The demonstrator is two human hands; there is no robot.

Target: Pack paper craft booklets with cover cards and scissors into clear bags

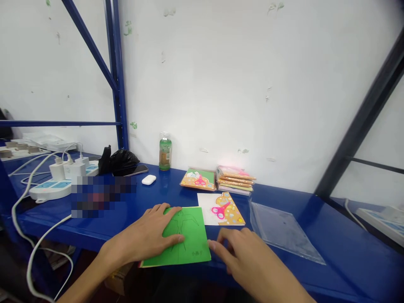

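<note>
A stack of colored paper [197, 235] lies at the table's front edge, a green sheet on top with a line drawing of a figure and some small characters. My left hand [153, 233] rests flat on the left part of this stack, fingers spread, covering some of the drawing. By the right edge of the stack is my right hand [238, 252], its fingers bent and the thumb tip at the paper's edge. No object shows in it. Just behind the stack is a white and orange card [232, 210] with pink scissors [221, 210] pictured or lying on it; I cannot tell which.
A clear plastic sleeve [284, 229] lies to the right. Farther back are a packaged paper set [198, 179], a pile of similar packs [235, 181], a green bottle [165, 152], a white case [149, 180], a phone [131, 170], a black bag [121, 160] and a power strip [52, 190] with cables.
</note>
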